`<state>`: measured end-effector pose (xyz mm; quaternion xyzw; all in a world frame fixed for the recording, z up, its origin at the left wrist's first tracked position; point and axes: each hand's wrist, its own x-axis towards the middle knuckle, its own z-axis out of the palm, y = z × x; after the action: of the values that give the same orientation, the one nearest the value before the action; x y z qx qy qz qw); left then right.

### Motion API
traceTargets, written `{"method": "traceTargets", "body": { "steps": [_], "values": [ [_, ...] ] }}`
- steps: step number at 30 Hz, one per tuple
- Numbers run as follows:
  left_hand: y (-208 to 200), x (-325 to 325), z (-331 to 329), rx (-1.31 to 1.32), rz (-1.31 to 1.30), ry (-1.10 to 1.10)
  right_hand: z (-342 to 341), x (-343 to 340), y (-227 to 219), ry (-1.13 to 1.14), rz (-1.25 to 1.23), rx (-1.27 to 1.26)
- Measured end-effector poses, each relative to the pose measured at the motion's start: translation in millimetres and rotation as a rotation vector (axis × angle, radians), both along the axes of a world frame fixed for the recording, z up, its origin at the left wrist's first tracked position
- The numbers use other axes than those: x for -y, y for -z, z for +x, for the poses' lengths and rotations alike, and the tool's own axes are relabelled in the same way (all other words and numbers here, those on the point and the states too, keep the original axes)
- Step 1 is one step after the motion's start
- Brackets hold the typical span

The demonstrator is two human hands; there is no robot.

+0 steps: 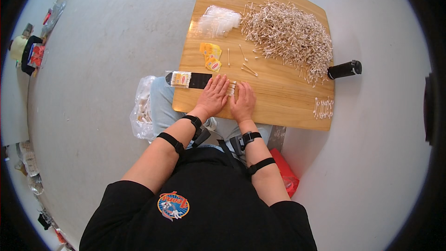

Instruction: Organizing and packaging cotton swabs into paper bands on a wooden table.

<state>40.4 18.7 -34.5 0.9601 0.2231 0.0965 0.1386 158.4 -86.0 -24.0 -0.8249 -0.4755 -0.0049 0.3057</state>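
Note:
A small row of cotton swabs [231, 88] lies side by side on the wooden table between my hands. My left hand [214, 96] is laid flat, fingers stretched out, over the row's left side. My right hand [243, 103] rests at the row's right end with its fingers slightly bent and apart. Left of my left hand is a black strip [200, 81], partly covered by that hand. At the strip's far end sits a clear packet of cotton swabs [180, 79] with a yellow card in it. Several yellow cards [211, 56] and a few loose swabs [249, 69] lie just beyond.
A large heap of cotton swabs [288, 32] covers the table's back right. Clear plastic sleeves [219, 21] are stacked left of it. Another row of swabs [324, 108] lies at the right front corner. A black bottle [344, 69] is by the right edge, near the wall.

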Motion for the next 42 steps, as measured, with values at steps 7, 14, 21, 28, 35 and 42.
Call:
{"method": "traceTargets", "body": {
  "steps": [7,14,21,28,35,42],
  "values": [
    [-1.8,-0.5,0.7,0.025,0.009,0.0,-2.4,-1.9,2.8,-0.135,-0.174,0.159],
    [-2.0,-0.8,-0.4,0.038,-0.003,0.0,3.2,1.4,3.6,-0.119,-0.045,-0.01],
    [-4.9,-2.2,-0.2,-0.013,0.002,0.006,0.5,-4.0,5.6,-0.183,-0.343,0.169],
    [-5.8,-1.7,-0.5,0.002,-0.05,0.03,2.9,-6.5,-6.1,-0.235,-0.513,0.223],
    [-6.5,-3.0,-3.3,0.001,-0.064,0.043,-8.2,-12.5,-0.9,-0.197,-0.487,0.195],
    [-6.6,-2.6,-1.2,0.075,-0.151,0.027,-12.7,-15.8,3.2,-0.146,-0.562,0.237]
  ]
}}
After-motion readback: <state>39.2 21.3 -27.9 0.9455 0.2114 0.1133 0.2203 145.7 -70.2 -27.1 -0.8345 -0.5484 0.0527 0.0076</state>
